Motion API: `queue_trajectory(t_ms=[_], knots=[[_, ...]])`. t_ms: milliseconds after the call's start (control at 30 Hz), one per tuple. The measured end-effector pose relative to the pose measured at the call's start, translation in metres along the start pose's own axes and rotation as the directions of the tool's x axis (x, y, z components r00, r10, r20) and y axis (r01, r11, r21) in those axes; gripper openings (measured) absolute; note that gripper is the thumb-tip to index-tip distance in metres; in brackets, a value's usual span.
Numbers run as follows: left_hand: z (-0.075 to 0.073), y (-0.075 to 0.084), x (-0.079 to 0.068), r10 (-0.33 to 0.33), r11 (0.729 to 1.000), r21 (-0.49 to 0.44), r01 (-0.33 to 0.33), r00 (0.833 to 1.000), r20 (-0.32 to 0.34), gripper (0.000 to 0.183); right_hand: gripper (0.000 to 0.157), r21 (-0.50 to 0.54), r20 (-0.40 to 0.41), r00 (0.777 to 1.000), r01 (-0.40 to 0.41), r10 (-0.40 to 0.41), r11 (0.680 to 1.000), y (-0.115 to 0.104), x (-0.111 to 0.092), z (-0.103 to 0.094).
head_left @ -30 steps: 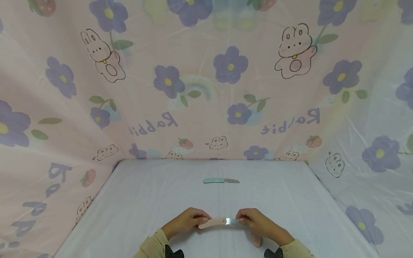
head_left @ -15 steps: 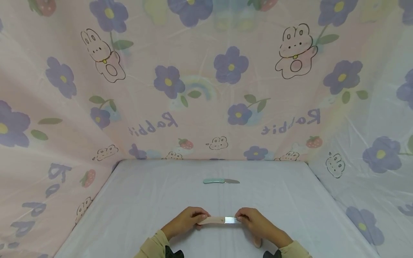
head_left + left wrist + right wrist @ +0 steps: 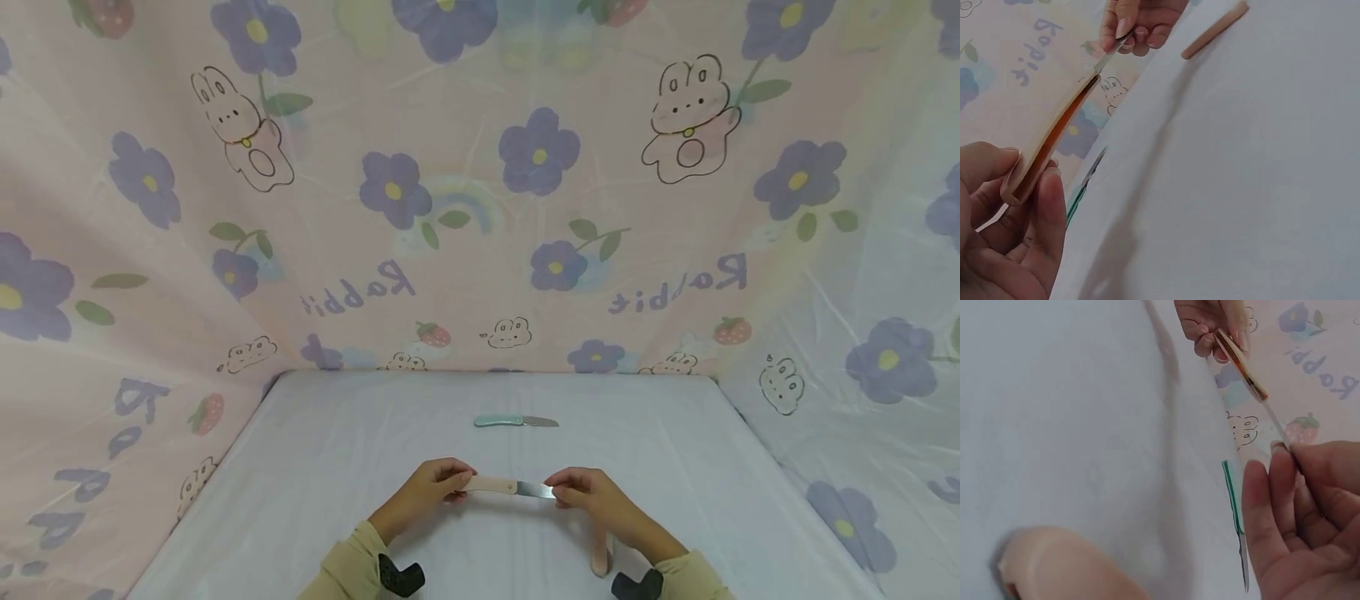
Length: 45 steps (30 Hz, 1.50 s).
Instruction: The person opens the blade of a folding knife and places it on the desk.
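Observation:
My left hand (image 3: 427, 490) pinches the handle end of a beige folding knife (image 3: 491, 484), thumb on one side and fingers on the other. The knife is folded out, its metal blade (image 3: 534, 490) pointing right. At the blade's tip, the fingertips of my right hand (image 3: 600, 500) pinch the metal. Both wrist views show the knife raised over the white surface, with the open slot of the handle (image 3: 1054, 140) facing down. Beneath the right hand lies another beige knife-like handle (image 3: 600, 554), large at the bottom of the right wrist view, partly hidden by the hand in the head view.
A mint-green folding knife (image 3: 498, 421) lies with its blade out on the white tabletop (image 3: 360, 425), beyond the hands. Patterned cloth walls (image 3: 465, 250) with flowers and rabbits enclose the table at the back and sides. Black wrist mounts (image 3: 401, 577) sit at both sleeves.
Both hands have lifted the beige knife up and away from the body, and it now tilts slightly down to the right. More of the beige handle under the right hand shows.

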<state>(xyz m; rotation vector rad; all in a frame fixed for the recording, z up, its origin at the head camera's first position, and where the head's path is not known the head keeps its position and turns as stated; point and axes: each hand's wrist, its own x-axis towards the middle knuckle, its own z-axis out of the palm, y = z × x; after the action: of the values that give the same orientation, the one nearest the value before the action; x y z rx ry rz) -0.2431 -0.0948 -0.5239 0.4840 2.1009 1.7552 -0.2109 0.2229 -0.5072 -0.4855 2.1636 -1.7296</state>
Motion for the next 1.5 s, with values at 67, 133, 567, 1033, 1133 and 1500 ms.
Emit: queue_trajectory(t_ms=[67,133,567,1033,1133,1500], knots=[[-0.002,0.002,0.002,-0.002,1.000,-0.029,0.001,1.000,-0.013,0.027,0.034,0.011,-0.016,1.000,0.003,-0.003,1.000,-0.002,0.000,-0.002],[-0.004,0.004,0.004,-0.005,0.999,-0.053,0.003,1.000,-0.023,0.027,0.034,0.008,-0.036,0.999,0.000,0.000,1.000,-0.004,0.000,-0.004],[-0.002,0.009,0.026,0.007,1.000,-0.020,-0.009,0.997,-0.077,0.027,0.033,-0.022,-0.195,0.978,-0.076,0.071,0.997,0.000,0.014,-0.024],[-0.002,0.008,0.054,-0.024,1.000,-0.023,0.021,0.992,-0.126,0.027,0.031,-0.046,-0.258,0.960,-0.124,0.108,0.991,0.006,0.038,-0.042],[-0.002,0.005,0.059,-0.045,0.999,-0.032,0.041,0.989,-0.138,0.028,0.032,-0.051,-0.273,0.955,-0.137,0.118,0.989,0.012,0.044,-0.044],[-0.001,-0.005,0.079,-0.047,0.998,0.021,0.052,0.979,-0.198,0.021,0.021,-0.103,-0.334,0.929,-0.202,0.158,0.974,0.019,0.060,-0.048]])
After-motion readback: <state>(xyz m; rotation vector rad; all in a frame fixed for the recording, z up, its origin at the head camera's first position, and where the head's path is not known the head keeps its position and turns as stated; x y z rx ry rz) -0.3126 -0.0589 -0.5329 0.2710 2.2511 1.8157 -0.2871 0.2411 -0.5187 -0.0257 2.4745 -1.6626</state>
